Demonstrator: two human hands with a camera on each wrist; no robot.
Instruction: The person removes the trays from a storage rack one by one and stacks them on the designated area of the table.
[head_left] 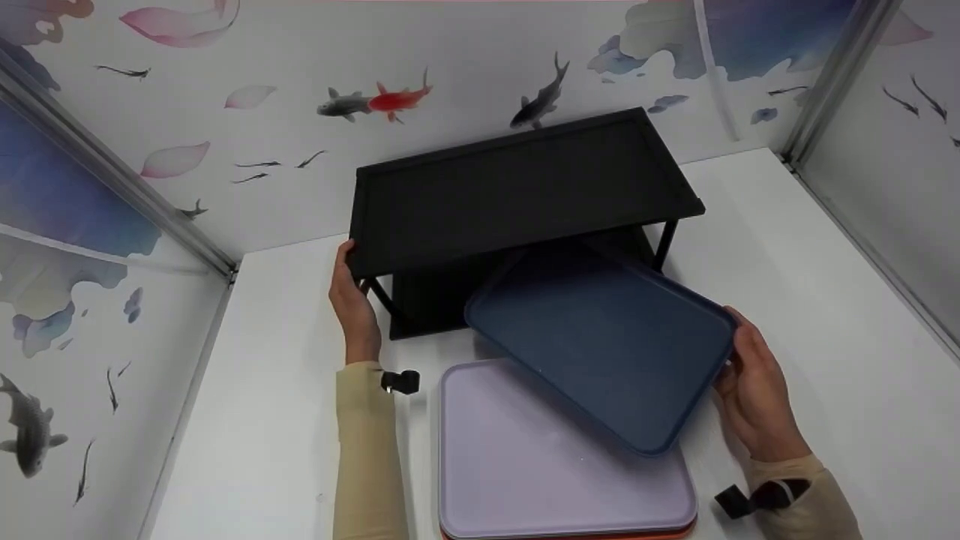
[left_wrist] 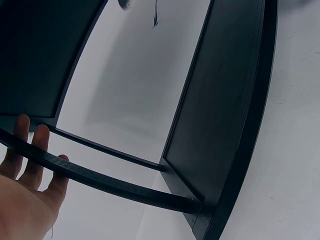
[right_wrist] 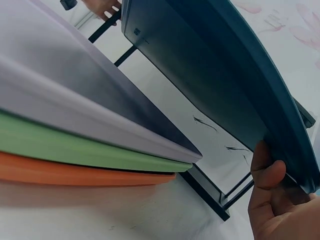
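Observation:
A two-tier black rack [head_left: 517, 195] stands at the back of the white table. My left hand [head_left: 354, 311] grips its front left corner; in the left wrist view, the fingers [left_wrist: 37, 145] lie against a corner post [left_wrist: 115, 185]. With my right hand [head_left: 757, 390], I hold a dark blue tray [head_left: 600, 337] by its right corner, thumb and fingers pinching the rim. The tray is raised and slanted, its far end under the rack's top shelf. Its near corner overhangs a lilac tray [head_left: 540, 465], top of a stack on the table.
Under the lilac tray lie a green tray [right_wrist: 90, 145] and an orange tray [right_wrist: 75, 170]. White walls with painted fish [head_left: 397, 99] enclose the table [head_left: 262, 420] at the back and both sides. The rack's lower shelf [head_left: 431, 300] is partly covered by the blue tray.

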